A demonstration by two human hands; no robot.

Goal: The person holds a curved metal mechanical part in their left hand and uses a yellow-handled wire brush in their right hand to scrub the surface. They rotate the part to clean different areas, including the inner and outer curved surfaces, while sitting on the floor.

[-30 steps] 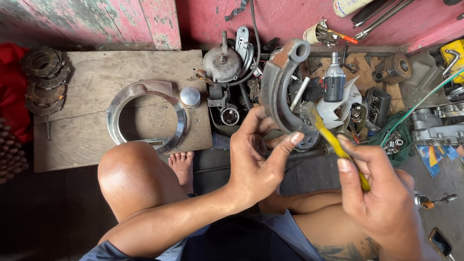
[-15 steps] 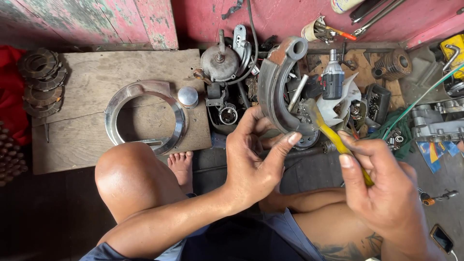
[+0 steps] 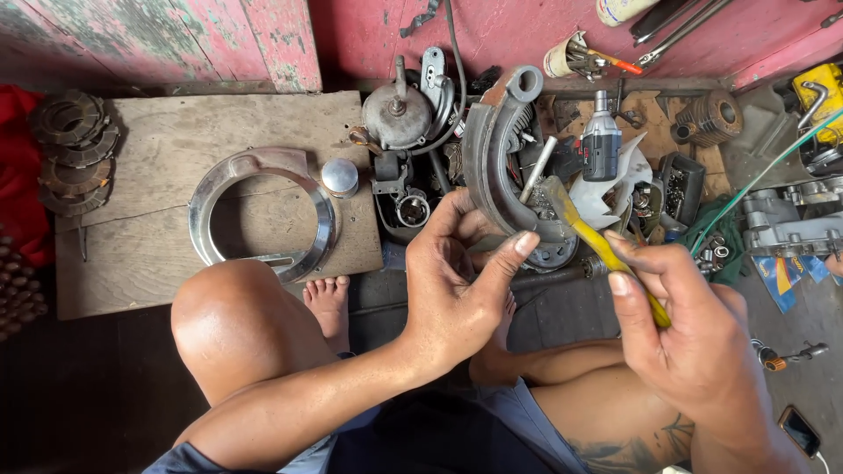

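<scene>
Left hand: the left hand (image 3: 457,290) grips the lower end of a curved brake shoe (image 3: 492,167), thumb and fingers wrapped tight about its base, index finger stretched up along the inner side
Brake shoe: a crescent of grey cast metal with a rusty brown patch near the top, ending in a round eyelet; it stands nearly upright above the person's lap, in front of the heap of parts
Right hand: the right hand (image 3: 694,342) is closed on the yellow handle of a small brush (image 3: 597,241), pinched between thumb and fingers
Brush: a slim yellow plastic handle, slanting up to the left; its pale, dirty bristle head lies against the shoe's inner curve
Board: a worn, grey wooden board (image 3: 158,263) on the floor to the left, its surface scratched and stained
Ring: a wide, shiny metal ring (image 3: 259,215) lies flat on the board, with a small round silver cap (image 3: 339,176) just beside its upper right edge
Discs: a stack of dark, toothed clutch discs (image 3: 72,145) at the board's left edge
Clutter: a grey and red cordless drill (image 3: 601,145) and a white fan blade (image 3: 628,180) just behind the shoe, close-packed
Open room: bare board inside and around the ring; dark floor at lower left beside the bent knee (image 3: 233,320)
</scene>
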